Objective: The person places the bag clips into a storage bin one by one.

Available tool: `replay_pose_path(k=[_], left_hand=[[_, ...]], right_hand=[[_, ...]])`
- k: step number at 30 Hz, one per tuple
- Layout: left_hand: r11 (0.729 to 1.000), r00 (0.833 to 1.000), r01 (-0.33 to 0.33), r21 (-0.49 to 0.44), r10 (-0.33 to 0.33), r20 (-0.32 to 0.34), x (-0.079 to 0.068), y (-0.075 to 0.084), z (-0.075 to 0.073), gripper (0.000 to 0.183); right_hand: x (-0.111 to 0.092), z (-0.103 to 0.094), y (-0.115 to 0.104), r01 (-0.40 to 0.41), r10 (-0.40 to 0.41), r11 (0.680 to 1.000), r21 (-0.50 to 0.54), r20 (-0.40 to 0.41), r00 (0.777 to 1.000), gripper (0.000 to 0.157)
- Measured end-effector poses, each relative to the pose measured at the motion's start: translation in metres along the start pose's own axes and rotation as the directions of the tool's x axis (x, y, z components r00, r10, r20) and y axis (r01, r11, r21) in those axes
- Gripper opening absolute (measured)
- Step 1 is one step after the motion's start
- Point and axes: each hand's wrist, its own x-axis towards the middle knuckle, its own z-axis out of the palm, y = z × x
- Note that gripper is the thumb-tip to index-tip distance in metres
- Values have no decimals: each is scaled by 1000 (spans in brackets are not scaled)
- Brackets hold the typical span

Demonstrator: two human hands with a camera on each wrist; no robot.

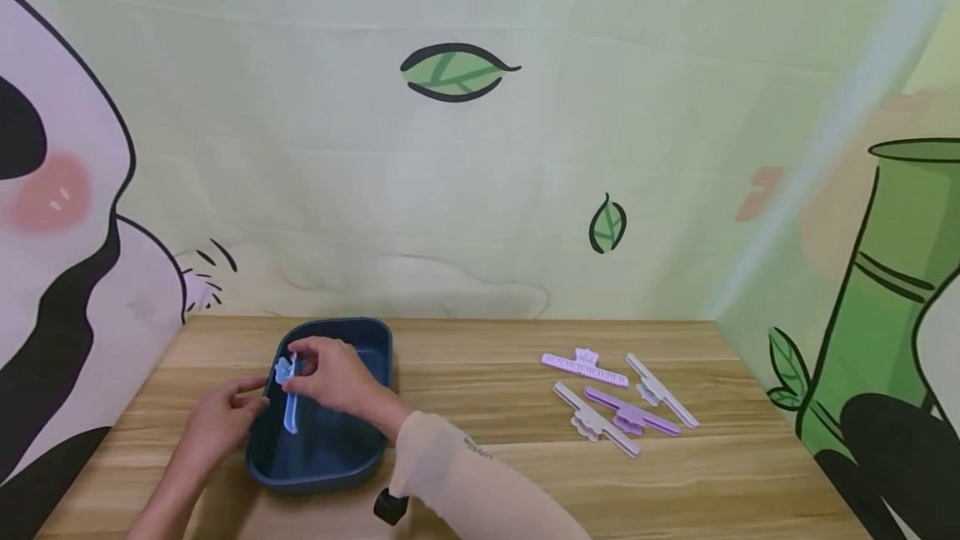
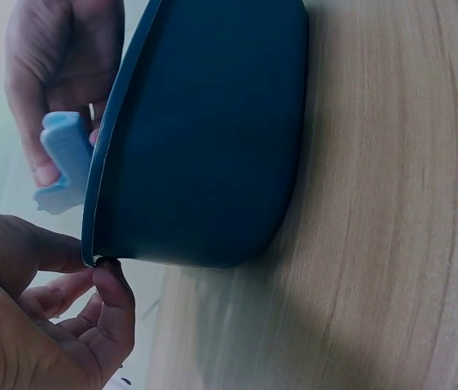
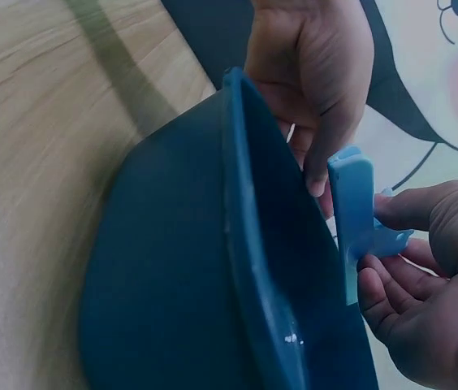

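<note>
A light blue bag clip [image 1: 291,407] is held by my right hand [image 1: 330,373] over the left part of a dark blue basin [image 1: 322,486]. In the right wrist view the fingers and thumb pinch the clip [image 3: 355,211] near its shaped tab, with its long bar beside the rim. My left hand [image 1: 221,419] is at the basin's left side. The left wrist view shows that hand [image 2: 42,309] pinching the rim between thumb and finger, with the basin's outer wall [image 2: 205,138] next to it.
On the right of the wooden table [image 1: 480,440] lie several more clips: a pink-lilac one [image 1: 585,368], a purple one [image 1: 633,413] and pale ones [image 1: 597,421]. Behind the table hangs a green backdrop [image 1: 480,207] with printed leaves and panda figures.
</note>
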Motion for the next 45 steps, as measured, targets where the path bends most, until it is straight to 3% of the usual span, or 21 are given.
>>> replay_pose_path(k=[12,22,30,45], left_hand=[[999,999,-31,-21,30,-20,-1,-2,0,43],[998,997,-60,-23,59,-43,-3,-1,4,42],[1000,1000,-20,-19,19,-20,0,-2,2,43],[1000,1000,4,6,-4,-5,-1,3,2,45]], right_hand=[[4,11,12,-54,56,996,-78,33,998,49],[0,10,16,-24,30,990,-142,43,999,46],[-2,4,16,-51,56,994,-93,59,997,46],[-12,-9,21,-23,30,993,-115,55,998,49]])
